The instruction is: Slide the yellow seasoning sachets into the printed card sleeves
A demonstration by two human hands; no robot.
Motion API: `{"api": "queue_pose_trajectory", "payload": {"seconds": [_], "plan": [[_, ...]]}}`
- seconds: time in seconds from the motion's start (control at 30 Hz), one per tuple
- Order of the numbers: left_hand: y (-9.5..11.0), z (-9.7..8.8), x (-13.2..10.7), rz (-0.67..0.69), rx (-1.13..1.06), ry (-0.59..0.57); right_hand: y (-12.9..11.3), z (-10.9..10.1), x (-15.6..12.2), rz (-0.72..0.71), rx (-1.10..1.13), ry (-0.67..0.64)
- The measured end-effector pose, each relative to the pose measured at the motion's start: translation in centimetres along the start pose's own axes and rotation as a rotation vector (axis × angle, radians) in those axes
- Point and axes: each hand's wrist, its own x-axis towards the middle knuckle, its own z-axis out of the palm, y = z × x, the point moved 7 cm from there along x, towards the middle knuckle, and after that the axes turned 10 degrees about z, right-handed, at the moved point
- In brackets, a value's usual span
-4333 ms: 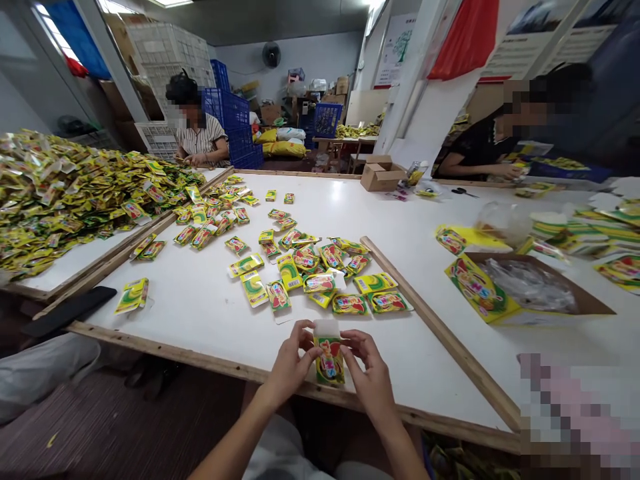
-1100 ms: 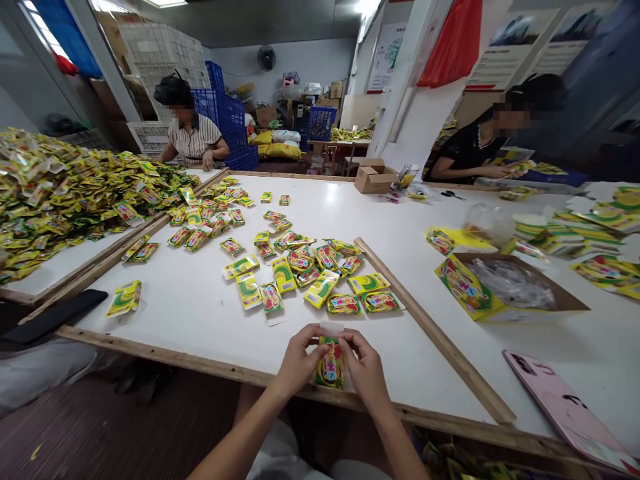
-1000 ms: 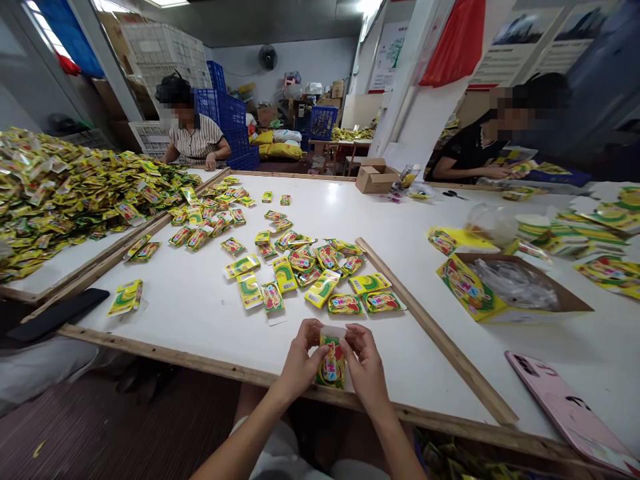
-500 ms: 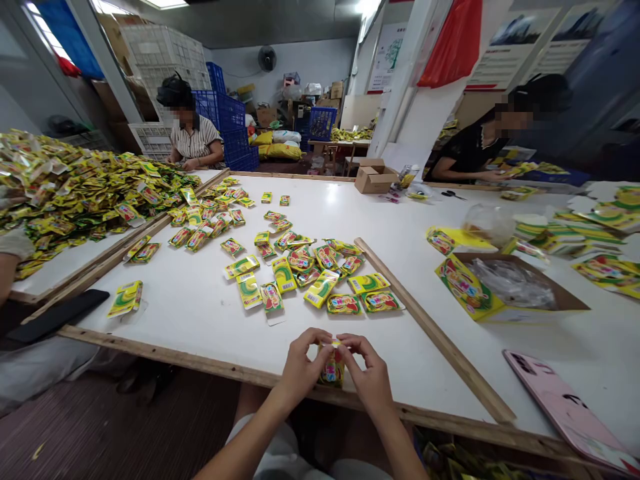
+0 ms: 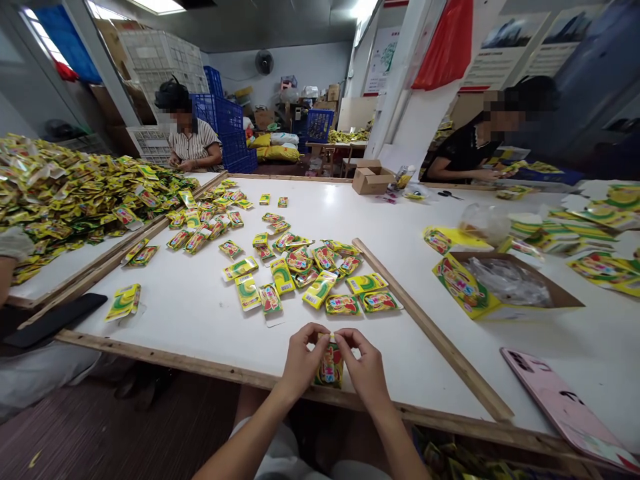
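Both my hands meet at the near edge of the white table (image 5: 190, 313). My left hand (image 5: 301, 361) and my right hand (image 5: 364, 369) pinch the top of one small yellow, green and red packet (image 5: 330, 364), held upright between them. All fingers are curled onto its top edge. Several more such packets (image 5: 300, 267) lie scattered on the table just beyond my hands.
A big heap of packets (image 5: 55, 197) covers the left table. A wooden strip (image 5: 425, 327) runs diagonally at right. Beyond it sit an open box with clear plastic (image 5: 505, 283) and a pink phone (image 5: 560, 403). Two people work at the far side; another person's arm (image 5: 7, 260) shows at left.
The white flap that stood up above the packet is now folded down under my fingertips. My hands have closed in together on the packet's top. A person's arm has come in at left.
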Motion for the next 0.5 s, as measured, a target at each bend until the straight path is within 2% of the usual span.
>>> {"api": "queue_pose_trajectory", "payload": {"seconds": [0.2, 0.4, 0.47, 0.5], "plan": [[-0.9, 0.0, -0.9, 0.001, -0.111, -0.053, 1.0, -0.1, -0.6, -0.017, 0.072, -0.048], [-0.7, 0.2, -1.4, 0.026, -0.112, -0.061, 1.8, 0.7, -0.9, -0.026, 0.138, -0.039], [-0.7, 0.2, -1.5, 0.030, -0.093, -0.074, 1.7, 0.0, -1.1, -0.026, 0.129, 0.001], [-0.7, -0.1, -1.4, 0.040, -0.068, -0.073, 1.5, -0.9, -1.3, -0.024, 0.111, 0.039]]}}
